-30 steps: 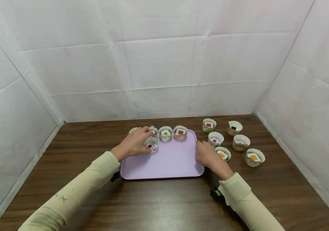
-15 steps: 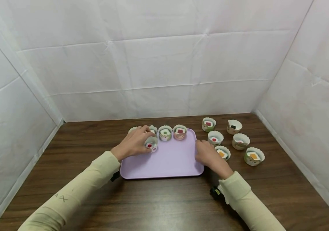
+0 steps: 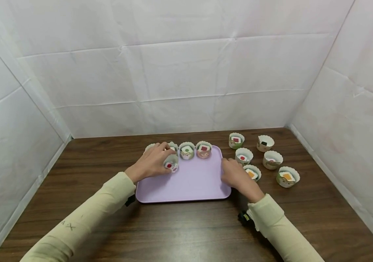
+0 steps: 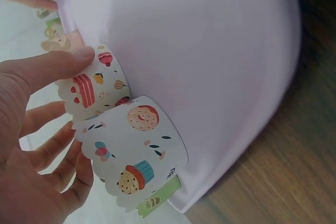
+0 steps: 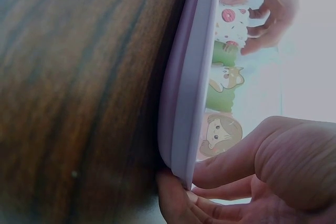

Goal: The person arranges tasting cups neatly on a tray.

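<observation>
My left hand (image 3: 151, 163) grips a white paper baking cup (image 3: 173, 165) with a small red-centred white piece inside, at the left of the lilac tray (image 3: 189, 187). In the left wrist view, the thumb presses a cake-patterned cup (image 4: 107, 85); another cup with a cupcake print (image 4: 142, 140) stands beside it. Along the tray's back edge are a green-centred cup (image 3: 187, 151) and a pink cup (image 3: 204, 150) with a dark red centre; cups farther left are partly covered by the left hand. My right hand (image 3: 235, 176) pinches the tray's right rim, thumb above and fingers beneath in the right wrist view.
Several more cups stand on the dark wooden table (image 3: 186, 233) right of the tray, among them a green one (image 3: 236, 141) at the back and an orange-centred one (image 3: 288, 177) at far right. An orange-centred cup (image 3: 253, 173) sits close by the right hand. White cloth walls (image 3: 179, 80) enclose the table.
</observation>
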A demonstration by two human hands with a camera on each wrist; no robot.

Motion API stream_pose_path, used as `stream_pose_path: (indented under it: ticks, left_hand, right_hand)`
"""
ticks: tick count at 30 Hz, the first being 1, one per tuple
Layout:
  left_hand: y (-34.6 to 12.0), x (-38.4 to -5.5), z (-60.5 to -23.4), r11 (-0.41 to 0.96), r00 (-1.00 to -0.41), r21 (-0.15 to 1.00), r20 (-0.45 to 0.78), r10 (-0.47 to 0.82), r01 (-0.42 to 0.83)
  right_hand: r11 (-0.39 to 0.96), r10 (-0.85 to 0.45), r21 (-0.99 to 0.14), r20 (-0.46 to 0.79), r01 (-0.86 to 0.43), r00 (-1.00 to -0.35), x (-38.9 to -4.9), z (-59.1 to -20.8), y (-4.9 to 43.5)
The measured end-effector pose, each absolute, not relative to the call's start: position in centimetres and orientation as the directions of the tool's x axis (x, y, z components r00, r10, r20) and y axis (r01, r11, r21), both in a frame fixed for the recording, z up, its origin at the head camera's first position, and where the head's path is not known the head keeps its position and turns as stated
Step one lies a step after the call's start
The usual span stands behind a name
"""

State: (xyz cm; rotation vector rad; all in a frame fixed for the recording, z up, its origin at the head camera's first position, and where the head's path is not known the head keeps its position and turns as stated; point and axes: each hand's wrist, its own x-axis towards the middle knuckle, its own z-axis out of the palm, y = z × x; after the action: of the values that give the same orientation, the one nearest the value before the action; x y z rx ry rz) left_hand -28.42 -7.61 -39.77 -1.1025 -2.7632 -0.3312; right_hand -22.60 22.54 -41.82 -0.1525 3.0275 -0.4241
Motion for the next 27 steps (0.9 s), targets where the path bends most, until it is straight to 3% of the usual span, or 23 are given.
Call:
stream_pose_path:
  ticks: [11, 19, 23, 27]
  left_hand:
    - [-9.6, -27.6, -37.9, 0.701, -0.81, 0.414, 0.207, 0.548, 0.58]
    - [-13.4, -28.3, -37.7, 0.696, -0.889, 0.558, 0.348, 0.298, 0.452]
    - [-15.2, -28.3, -38.3, 0.683, -0.94, 0.648, 0.281, 0.195, 0.336]
    - [-16.5, -28.3, -39.0, 0.659, -0.972, 0.715, 0.149, 0.183, 0.234]
  right_hand:
    - [0.957, -0.109, -0.276, -0.058, -0.089, -0.992, -22.3, -41.5, 22.3]
    - [0.961, -0.125, -0.251, -0.018, -0.117, -0.992, -21.8, -41.1, 22.8]
    - [0.955, -0.127, -0.264, 0.048, -0.135, -0.991, -21.4, -40.1, 23.1]
    - [0.946, -0.117, -0.287, 0.129, -0.15, -0.985, -21.0, -38.4, 23.8]
